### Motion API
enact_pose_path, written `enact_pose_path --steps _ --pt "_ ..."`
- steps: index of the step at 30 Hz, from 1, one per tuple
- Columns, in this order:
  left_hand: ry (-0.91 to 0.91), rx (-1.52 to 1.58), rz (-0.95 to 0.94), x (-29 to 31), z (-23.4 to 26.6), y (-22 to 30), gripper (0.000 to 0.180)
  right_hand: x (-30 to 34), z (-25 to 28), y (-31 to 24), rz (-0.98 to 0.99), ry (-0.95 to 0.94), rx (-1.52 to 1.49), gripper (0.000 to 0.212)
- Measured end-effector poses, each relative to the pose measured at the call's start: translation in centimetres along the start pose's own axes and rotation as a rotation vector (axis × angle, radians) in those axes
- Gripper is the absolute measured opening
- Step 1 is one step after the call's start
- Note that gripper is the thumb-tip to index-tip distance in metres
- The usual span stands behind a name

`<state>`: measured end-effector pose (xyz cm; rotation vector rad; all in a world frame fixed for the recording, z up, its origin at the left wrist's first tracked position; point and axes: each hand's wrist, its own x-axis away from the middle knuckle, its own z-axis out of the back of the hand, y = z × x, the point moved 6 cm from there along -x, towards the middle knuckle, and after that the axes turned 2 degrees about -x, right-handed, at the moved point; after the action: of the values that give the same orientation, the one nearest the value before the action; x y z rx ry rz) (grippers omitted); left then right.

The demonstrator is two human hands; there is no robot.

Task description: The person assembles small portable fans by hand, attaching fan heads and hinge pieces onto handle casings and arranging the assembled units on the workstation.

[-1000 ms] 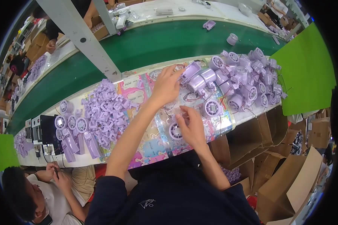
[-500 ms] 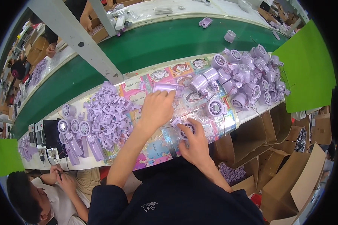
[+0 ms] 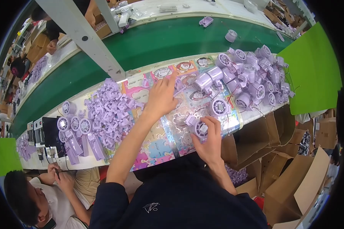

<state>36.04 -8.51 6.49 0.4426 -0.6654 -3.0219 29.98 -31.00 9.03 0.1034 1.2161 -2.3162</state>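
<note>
My left hand [image 3: 161, 98] reaches over the patterned mat with its fingers stretched out and the index finger pointing away from me. Beside those fingers lies a lilac plastic shell [image 3: 179, 87], partly covered by the hand. Closer to me, my right hand [image 3: 211, 143] grips a round lilac fan housing [image 3: 200, 129] by its side, thumb and fingers around the rim. A small bracket-like lilac piece [image 3: 190, 120] sits at the housing's upper left. Another round fan housing [image 3: 219, 107] with thin wires rests on the mat just beyond my right hand.
Small lilac parts form a heap [image 3: 112, 110] on the left. Wired lilac housings [image 3: 256, 76] are piled on the right. Beyond the bench runs a green conveyor belt [image 3: 160, 41], with a metal post [image 3: 84, 40] before it. Cardboard boxes [image 3: 252, 143] stand lower right; a seated person [image 3: 30, 198] is lower left.
My right hand has shifted right and slightly away with the fan housing. My left hand's fingers have straightened and moved a little farther out, and the lilac shell there shows differently.
</note>
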Motion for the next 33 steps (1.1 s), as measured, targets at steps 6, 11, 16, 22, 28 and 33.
enact_pose_path --steps 6,11,16,22,28,33 --pt "-0.352 0.134 0.073 1.7 3.2 2.1 0.076 -2.0 2.9 -1.3 0.152 0.070 -0.034 0.056" --pt "-0.397 0.310 -0.095 4.4 5.6 3.9 0.068 -3.3 2.5 -2.1 0.277 -0.064 -0.140 0.060" --pt "-0.452 0.271 -0.081 5.9 6.8 4.1 0.068 -3.9 1.6 -3.7 0.363 -0.223 -0.129 0.059" --pt "-0.306 0.406 -0.037 7.2 7.5 3.8 0.051 -3.5 0.9 -4.6 0.462 -0.221 -0.090 0.062" --pt "-0.208 0.561 0.043 9.5 6.4 2.6 0.045 -4.0 0.1 -5.6 0.553 -0.313 -0.094 0.062" --pt "0.045 0.764 0.306 8.3 5.8 -1.3 0.042 -6.1 -1.8 -2.2 0.302 0.054 -0.062 0.066"
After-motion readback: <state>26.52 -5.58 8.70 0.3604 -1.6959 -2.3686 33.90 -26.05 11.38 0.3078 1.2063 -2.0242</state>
